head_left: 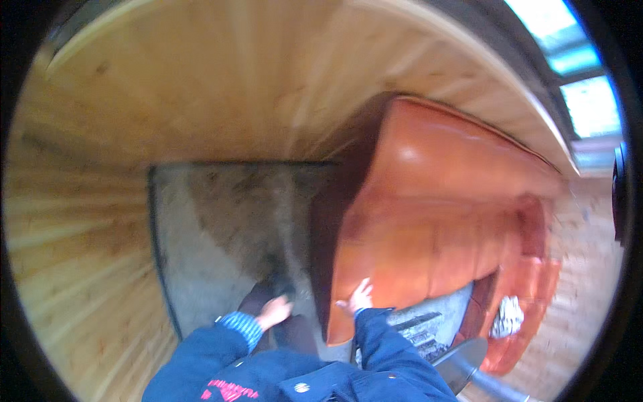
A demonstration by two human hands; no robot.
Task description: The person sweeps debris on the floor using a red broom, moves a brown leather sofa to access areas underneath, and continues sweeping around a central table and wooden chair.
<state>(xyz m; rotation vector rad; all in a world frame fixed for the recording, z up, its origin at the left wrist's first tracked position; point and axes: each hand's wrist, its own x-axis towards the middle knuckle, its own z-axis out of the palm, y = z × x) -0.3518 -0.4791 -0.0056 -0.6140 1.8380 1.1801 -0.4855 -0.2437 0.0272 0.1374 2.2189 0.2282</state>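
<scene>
My right hand (pixel 360 297) is at the near end of an orange-brown leather sofa (pixel 432 221), fingers spread and nothing visible in them. Whether it touches the leather or hovers above is unclear. My left hand (pixel 274 309) hangs in front of my body above the grey floor (pixel 201 271), its fingers curled and blurred. I cannot make out whether it holds anything. Both arms wear dark blue jacket sleeves, and a checked cuff (pixel 241 326) shows at the left wrist.
Wood-panelled walls (pixel 201 100) rise ahead and at the left. A patterned rug (pixel 422 324) lies in front of the sofa. Near my right arm is a dark round tabletop (pixel 464 359). Another leather seat (pixel 532 311) holds a black-and-white cloth item (pixel 507 317). Windows (pixel 590 105) are at upper right.
</scene>
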